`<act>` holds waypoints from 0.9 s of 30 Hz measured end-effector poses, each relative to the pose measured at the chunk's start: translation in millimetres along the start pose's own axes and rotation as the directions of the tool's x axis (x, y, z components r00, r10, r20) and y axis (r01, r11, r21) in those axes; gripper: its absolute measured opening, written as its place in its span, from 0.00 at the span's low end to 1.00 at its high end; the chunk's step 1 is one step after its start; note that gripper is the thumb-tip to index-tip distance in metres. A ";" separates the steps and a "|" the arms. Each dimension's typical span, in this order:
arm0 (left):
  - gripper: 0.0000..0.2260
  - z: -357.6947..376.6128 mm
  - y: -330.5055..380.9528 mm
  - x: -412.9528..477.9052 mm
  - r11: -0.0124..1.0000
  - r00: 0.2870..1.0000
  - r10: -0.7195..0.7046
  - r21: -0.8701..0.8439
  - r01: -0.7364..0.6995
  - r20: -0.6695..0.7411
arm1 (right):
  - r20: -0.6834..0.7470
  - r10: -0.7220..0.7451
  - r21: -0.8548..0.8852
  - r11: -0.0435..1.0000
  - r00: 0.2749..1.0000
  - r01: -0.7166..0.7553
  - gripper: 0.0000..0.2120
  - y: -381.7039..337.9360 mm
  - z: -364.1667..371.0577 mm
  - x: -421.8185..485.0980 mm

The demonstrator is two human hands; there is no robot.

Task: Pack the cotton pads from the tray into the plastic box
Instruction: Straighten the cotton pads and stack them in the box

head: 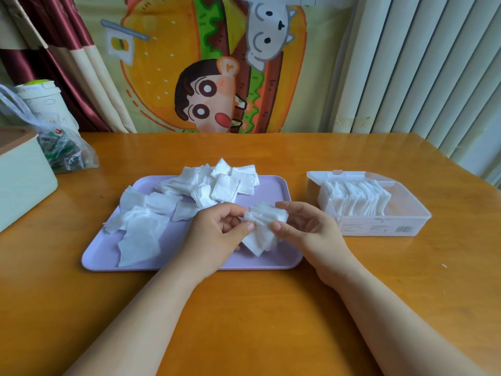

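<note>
Hands meet just above the near right part of the purple tray (pixel 271 263). Your left hand (pixel 217 232) and right hand (pixel 306 229) hold one small stack (pixel 264 226) of cotton pads between them, each grip pinching it with the thumb against curled fingers. The loose pads (pixel 206 185) lie heaped over the tray's far and left parts, and a few poke past its far and left edges. The plastic box (pixel 406 215) sits on the tabletop (pixel 244 321) to your right, with a strip of wood showing between it and the tray's right edge. Its lid (pixel 349 175) is flipped back on the far side, and a row of packed pads (pixel 357 198) stands on edge in its left half. A broad stretch of tabletop runs under your forearms to the near edge. A pale green bin (pixel 21 180) and a plastic bag (pixel 62 147) sit far left, well apart from the tray.
</note>
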State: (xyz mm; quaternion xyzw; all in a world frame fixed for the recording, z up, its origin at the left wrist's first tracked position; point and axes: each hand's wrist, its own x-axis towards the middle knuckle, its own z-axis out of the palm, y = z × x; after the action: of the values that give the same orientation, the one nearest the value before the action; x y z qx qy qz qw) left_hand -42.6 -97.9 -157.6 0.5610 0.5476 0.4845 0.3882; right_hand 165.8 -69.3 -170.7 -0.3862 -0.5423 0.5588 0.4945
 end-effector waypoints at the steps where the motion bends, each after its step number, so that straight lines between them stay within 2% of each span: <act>1: 0.06 0.3 0.4 0.3 1.000 1.000 -0.005 -0.009 0.005 -0.015 | -0.016 -0.004 -0.005 1.000 1.000 0.004 0.16 0.4 0.2 0.2; 6: 0.04 1.1 2.0 -0.6 0.999 0.996 -0.035 -0.016 0.034 -0.087 | -0.097 -0.024 -0.080 0.997 0.995 0.017 0.12 3.2 4.0 -0.3; 13: 0.05 -5.2 0.2 1.1 0.999 0.995 0.026 0.021 -0.024 -0.094 | -0.234 -0.089 -0.150 0.987 0.968 0.055 0.10 4.4 5.0 1.7; 18: 0.04 -4.9 3.6 2.4 0.993 0.999 0.030 -0.109 -0.033 -0.027 | -0.208 -0.100 -0.174 0.983 0.973 0.064 0.11 5.2 5.3 1.1; 27: 0.04 0.2 -3.5 3.9 0.999 0.999 0.022 -0.043 -0.024 -0.040 | -0.145 -0.113 -0.184 0.979 0.983 0.086 0.13 6.8 5.9 0.6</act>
State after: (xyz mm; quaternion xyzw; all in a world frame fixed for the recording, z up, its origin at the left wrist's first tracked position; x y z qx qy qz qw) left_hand -43.5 -93.7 -160.6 0.5489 0.5379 0.5118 0.3838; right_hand 159.1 -69.5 -176.7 -0.4430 -0.5683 0.4513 0.5264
